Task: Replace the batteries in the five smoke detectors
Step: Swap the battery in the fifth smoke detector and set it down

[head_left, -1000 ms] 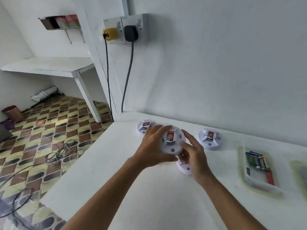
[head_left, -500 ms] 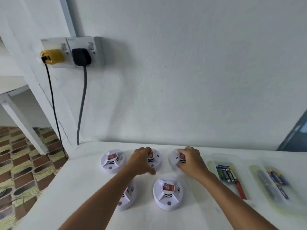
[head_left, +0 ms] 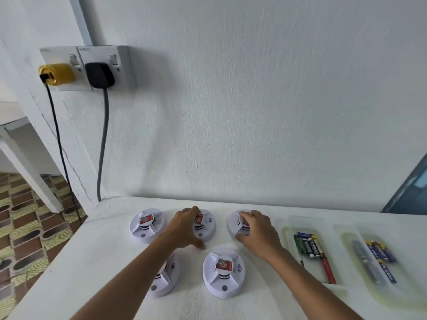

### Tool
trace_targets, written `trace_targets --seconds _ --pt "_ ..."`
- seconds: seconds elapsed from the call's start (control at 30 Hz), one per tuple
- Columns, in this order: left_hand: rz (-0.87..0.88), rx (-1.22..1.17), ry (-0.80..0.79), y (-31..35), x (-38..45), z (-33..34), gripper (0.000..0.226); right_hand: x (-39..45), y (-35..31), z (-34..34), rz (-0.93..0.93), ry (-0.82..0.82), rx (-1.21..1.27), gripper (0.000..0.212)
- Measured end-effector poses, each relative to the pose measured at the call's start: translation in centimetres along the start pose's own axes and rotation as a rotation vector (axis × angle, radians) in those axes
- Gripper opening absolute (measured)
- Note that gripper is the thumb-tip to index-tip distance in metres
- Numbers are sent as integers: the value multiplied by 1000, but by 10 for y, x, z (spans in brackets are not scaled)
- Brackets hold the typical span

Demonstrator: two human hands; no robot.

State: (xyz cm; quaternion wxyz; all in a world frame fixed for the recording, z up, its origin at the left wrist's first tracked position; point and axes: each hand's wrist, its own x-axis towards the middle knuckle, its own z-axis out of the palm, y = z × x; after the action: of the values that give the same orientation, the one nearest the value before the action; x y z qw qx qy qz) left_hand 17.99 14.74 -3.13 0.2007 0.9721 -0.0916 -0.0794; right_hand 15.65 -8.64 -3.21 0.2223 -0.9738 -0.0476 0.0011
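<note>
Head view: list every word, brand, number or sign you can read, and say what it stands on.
"EVEREADY", faint, probably: black battery in the near tray.
"CELL", partly: blue batteries in the far tray.
Red labels on the smoke detectors: a round logo, its print too blurred to read.
Wall sockets: small marks, unreadable.

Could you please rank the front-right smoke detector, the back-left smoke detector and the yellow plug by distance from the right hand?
From the right hand:
1. Front-right smoke detector, just below and left of it.
2. Back-left smoke detector, beyond the left hand.
3. Yellow plug, high on the wall, far left.
</note>
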Motion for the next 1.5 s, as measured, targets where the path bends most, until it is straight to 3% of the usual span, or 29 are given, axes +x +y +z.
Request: trace_targets --seconds 0.13,0.23,0.3,0.43,0.53,0.6,0.67,0.77,0.83,0.9,1.0,1.17,1.33,1.5 --pt "34 100 -65 7 -1 -3 112 -5 0 -3 -20 -11 5 54" --pt "216 39 62 40 5 -5 89 -14 1 -7 -25 92 159 49" --pt "287 -53 47 72 15 4 76 -24 2 -17 -34 159 260 49" --pt "250 103 -98 124 35 43 62 -48 8 -39 -82 209 347 46" --pt "168 244 -61 137 40 56 65 -68 17 -50 -83 194 388 47" --pt "131 2 -33 140 39 51 72 -80 19 -55 -77 191 445 47" --pt "78 -437 -21 147 30 34 76 -84 21 -59 -30 202 508 48" --pt "96 -1076 -131 164 7 15 41 -85 14 -66 68 233 659 50" --pt "141 -1336 -206 171 -8 7 39 -82 8 -68 67 269 722 49" --pt "156 -1476 -184 172 -17 5 46 -81 4 -70 68 317 708 50" --pt "157 -1528 -128 171 -30 -2 43 -79 2 -78 69 268 757 47" --pt "88 -1394 -77 171 -48 -10 31 -82 0 -89 17 119 670 55" --pt "12 -1281 -14 168 -56 -12 27 -85 -7 -83 -32 92 618 57" --pt "-116 -1412 -43 154 -58 -15 33 -81 -22 -65 -35 115 710 58"
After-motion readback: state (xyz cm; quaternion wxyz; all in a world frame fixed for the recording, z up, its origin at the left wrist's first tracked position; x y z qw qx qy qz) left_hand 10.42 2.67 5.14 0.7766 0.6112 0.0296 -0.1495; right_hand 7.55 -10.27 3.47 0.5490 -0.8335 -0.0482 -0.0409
